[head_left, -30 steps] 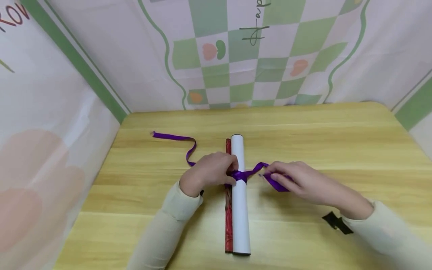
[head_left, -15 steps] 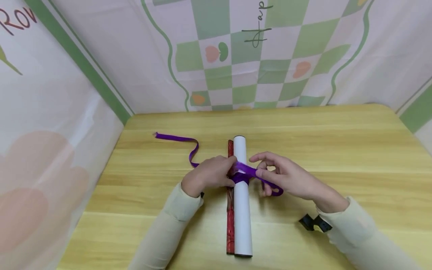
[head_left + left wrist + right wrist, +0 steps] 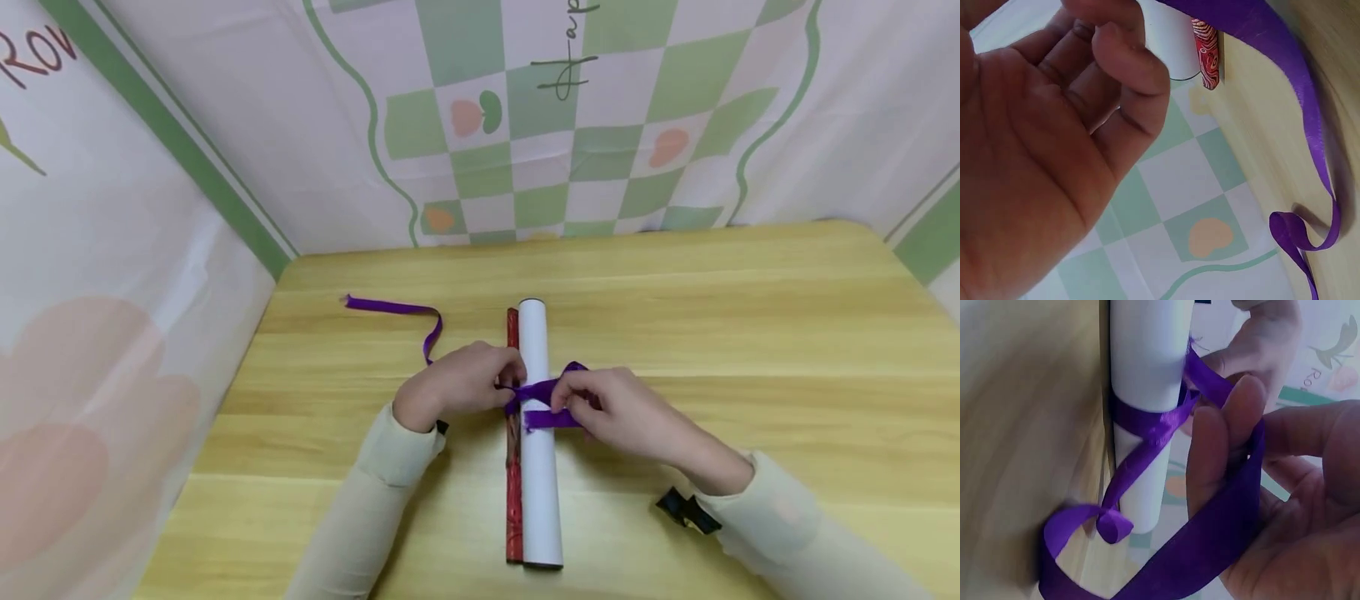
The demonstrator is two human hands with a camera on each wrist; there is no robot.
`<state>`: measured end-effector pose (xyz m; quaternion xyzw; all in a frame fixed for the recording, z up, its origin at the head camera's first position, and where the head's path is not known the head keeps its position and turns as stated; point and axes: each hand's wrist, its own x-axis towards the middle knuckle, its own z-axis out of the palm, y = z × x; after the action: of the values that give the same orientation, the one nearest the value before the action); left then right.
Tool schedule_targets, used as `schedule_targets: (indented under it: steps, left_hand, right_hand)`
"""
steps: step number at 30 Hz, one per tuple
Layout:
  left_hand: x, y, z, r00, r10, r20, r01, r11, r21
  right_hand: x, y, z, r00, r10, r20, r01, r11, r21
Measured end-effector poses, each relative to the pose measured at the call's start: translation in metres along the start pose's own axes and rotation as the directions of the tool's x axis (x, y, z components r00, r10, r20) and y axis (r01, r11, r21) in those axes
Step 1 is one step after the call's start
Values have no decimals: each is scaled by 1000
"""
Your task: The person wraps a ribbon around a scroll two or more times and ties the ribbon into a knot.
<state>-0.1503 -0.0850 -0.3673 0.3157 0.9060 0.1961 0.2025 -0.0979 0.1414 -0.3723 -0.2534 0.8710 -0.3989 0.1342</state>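
A white tube [image 3: 542,500] and a thinner red patterned stick [image 3: 513,508] lie side by side on the table. Purple ribbon [image 3: 536,390] goes round them near the middle, as the right wrist view shows on the tube [image 3: 1147,356]. My left hand [image 3: 461,385], at the red stick's side, pinches the ribbon where it crosses; its fingertips are partly hidden. To the right of the tube, my right hand [image 3: 626,412] pinches the ribbon between thumb and fingers. One ribbon end lies over the tube. Below my right fingers, the ribbon [image 3: 1210,544] hangs in a loop.
The ribbon's other tail [image 3: 390,307] curls across the wooden table [image 3: 750,317] to the far left. A printed cloth [image 3: 480,167] hangs behind the table's back edge. A black strap piece [image 3: 686,510] is at my right sleeve.
My right hand first moved left toward the tube, carrying the ribbon, and its fingers have now closed together on it. The ribbon end has come over the tube. My left hand stays nearly in place.
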Motion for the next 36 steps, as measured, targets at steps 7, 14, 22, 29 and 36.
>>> schedule_targets:
  steps: [7,14,22,29,36]
  left_hand:
    - [1,-2,0,1000,24,19,-24,1000,5]
    - [0,-5,0,998,69,12,-68,995,-73]
    - [-1,-4,-5,996,86,-1,-85,990,-115]
    - [-4,-4,-7,997,68,-29,-73,983,-169]
    - [-6,0,-9,992,-2,-130,-16,991,-134]
  right_hand:
    - [-1,-6,8,1000,13,-17,-15,993,-114]
    - [-8,-16,5,1000,11,18,-8,986,-164]
    - [-14,-26,-2,999,15,40,-8,987,-161]
    - [-10,-22,10,998,23,54,-17,995,-102]
    - [-9,-20,13,999,36,6,-35,992,-125]
